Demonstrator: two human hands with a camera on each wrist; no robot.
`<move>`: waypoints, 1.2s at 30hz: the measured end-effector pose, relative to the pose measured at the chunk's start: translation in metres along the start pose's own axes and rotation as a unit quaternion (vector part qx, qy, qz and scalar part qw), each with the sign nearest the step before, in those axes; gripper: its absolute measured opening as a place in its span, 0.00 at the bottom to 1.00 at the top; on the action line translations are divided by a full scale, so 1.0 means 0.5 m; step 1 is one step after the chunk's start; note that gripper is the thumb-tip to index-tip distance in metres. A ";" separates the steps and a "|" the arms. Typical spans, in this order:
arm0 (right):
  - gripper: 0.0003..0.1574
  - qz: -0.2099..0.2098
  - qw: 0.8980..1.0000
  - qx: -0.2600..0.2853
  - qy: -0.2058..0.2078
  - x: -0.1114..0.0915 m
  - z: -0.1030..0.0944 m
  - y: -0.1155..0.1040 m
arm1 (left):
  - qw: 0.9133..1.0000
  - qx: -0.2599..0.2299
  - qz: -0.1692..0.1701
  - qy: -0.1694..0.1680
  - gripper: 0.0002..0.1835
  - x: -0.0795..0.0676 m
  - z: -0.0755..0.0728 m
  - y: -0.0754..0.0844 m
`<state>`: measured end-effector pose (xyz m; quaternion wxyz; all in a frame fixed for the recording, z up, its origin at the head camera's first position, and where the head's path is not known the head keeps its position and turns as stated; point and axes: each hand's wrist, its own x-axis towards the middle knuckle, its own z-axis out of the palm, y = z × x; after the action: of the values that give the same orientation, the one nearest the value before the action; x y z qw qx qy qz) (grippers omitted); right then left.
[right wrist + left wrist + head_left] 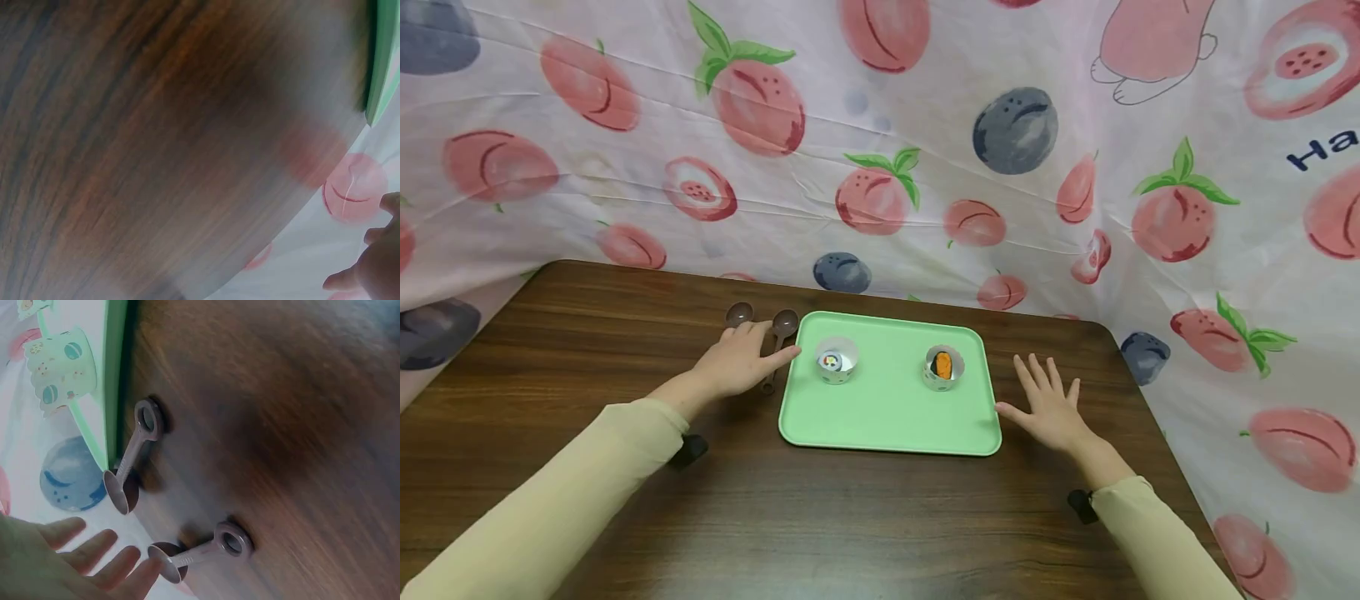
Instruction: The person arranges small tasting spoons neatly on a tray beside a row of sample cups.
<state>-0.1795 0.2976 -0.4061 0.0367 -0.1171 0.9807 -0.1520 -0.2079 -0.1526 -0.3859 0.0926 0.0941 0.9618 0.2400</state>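
My left hand [737, 360] hovers over two brown measuring spoons at the left of a green tray [887, 425], its fingers extended and holding nothing. One spoon [786, 323] lies close along the tray's left edge; the other spoon [739, 314] is partly hidden behind the hand in the head view. Both spoons lie with their ring-ended handles toward me, as the left wrist view shows. Off the tray's right edge, my right hand [1051, 410] is spread above the table with nothing in it.
On the tray stand two small patterned paper cups. The left cup [844, 372] holds a sushi-roll-like piece [830, 360]; the right cup [938, 382] holds an orange-topped piece [943, 365]. A fruit-print cloth [917, 108] hangs behind the wooden table [850, 517].
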 end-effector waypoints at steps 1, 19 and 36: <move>0.55 0.003 1.000 -0.004 -0.004 0.002 0.001 0.001 | 1.000 -0.007 -0.005 -0.004 0.48 0.002 -0.001 0.000; 0.55 0.002 1.000 -0.007 -0.028 0.010 0.012 0.000 | 0.990 -0.103 -0.068 -0.073 0.44 0.035 0.000 0.002; 0.59 -0.003 0.997 -0.011 -0.073 0.007 0.027 -0.003 | 0.978 -0.169 -0.110 -0.060 0.28 0.066 0.012 0.002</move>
<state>-0.1810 0.2915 -0.4189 0.1060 -0.1308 0.9768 -0.1321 -0.2382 -0.1419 -0.3951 0.1906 -0.0152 0.9047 0.3808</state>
